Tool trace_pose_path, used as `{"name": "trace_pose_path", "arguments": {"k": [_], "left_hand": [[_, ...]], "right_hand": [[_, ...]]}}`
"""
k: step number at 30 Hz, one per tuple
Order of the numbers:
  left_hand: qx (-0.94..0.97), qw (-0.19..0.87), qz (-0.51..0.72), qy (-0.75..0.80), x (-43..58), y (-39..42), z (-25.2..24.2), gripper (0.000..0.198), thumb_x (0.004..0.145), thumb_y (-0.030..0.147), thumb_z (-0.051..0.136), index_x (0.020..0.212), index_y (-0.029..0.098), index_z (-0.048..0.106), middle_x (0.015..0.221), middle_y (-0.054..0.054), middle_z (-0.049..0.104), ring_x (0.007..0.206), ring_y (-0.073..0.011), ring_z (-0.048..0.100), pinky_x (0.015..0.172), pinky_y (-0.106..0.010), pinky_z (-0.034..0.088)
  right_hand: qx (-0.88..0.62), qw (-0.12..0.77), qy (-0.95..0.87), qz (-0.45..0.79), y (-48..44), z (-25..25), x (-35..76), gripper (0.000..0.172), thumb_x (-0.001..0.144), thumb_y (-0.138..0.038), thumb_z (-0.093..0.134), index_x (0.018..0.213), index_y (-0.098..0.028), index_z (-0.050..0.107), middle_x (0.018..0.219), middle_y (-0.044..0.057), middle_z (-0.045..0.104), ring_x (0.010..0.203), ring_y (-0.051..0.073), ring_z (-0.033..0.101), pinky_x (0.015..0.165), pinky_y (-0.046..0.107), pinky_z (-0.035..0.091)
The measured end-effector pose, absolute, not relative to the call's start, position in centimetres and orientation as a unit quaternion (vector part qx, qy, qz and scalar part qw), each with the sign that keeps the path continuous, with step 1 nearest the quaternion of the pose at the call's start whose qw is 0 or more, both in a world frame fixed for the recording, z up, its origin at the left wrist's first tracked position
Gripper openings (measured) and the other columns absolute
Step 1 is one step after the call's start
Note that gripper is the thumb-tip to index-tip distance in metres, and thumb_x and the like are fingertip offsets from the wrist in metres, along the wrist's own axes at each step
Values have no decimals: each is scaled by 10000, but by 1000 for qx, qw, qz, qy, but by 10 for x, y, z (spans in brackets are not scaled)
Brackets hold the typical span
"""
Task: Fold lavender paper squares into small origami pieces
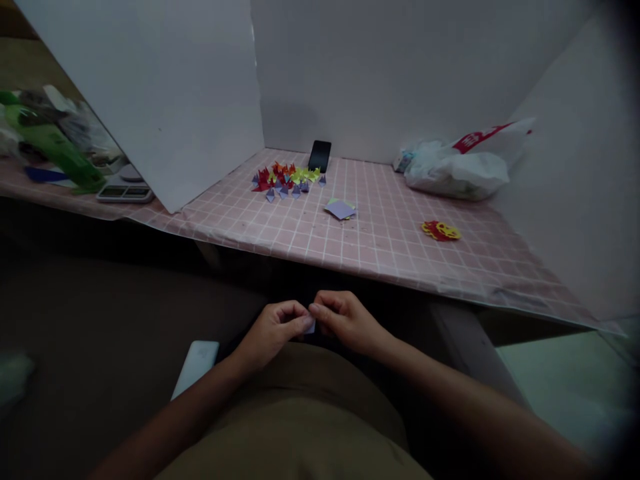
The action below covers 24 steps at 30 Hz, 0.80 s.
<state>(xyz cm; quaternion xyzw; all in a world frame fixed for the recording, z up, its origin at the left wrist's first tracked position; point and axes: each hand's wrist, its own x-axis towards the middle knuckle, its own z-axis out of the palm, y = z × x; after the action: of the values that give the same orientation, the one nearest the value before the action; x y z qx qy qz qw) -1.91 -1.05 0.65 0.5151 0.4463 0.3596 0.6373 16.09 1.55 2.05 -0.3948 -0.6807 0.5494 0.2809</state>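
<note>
Close to my lap, below the table's front edge, my left hand (281,328) and my right hand (345,321) meet at the fingertips. Between them is a small folded piece of pale purple paper (311,327), pinched by thumb and finger on both sides and mostly hidden. On the table lies a small stack of square paper sheets (341,210), a purple one on top and yellow-green beneath. Farther back stands a cluster of folded paper cranes (285,180) in red, orange, yellow and purple.
A black phone (320,155) lies behind the cranes. At right are a white plastic bag (455,172) and red and yellow cut-outs (441,231). White panels (400,73) enclose the pink checked table (385,247). A green bottle (60,150) and a scale (125,193) sit left; a white slab (197,363) lies beside me.
</note>
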Motion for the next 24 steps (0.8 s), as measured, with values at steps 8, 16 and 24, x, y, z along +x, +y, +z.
{"name": "trace_pose_path", "arguments": {"k": [8,16,24], "left_hand": [[532,594,393,457,-16,-11,7,245,819,356,661,685,160,599,642,22,558,613,-108,461,609,-246,368],[526,598,397,456,-11,-11,5,220,792,324,670,667,162,590,618,18,583,591,-112,498,602,-244,389],[541,575,424,444,-8,-14,9,300,856,390,604,661,168,550,590,26,536,559,-107,463,571,-241,373]], "right_hand": [[-381,330,-666,550,16,20,159,315,909,-409,545,699,-175,526,604,-21,525,559,106,457,522,232,341],[-414,368,-699,453,10,11,156,301,910,-322,560,653,-174,504,604,-29,493,577,103,425,537,233,319],[-414,390,-672,475,9,14,155,329,922,-374,548,657,-185,501,565,-32,506,528,103,438,512,230,336]]}}
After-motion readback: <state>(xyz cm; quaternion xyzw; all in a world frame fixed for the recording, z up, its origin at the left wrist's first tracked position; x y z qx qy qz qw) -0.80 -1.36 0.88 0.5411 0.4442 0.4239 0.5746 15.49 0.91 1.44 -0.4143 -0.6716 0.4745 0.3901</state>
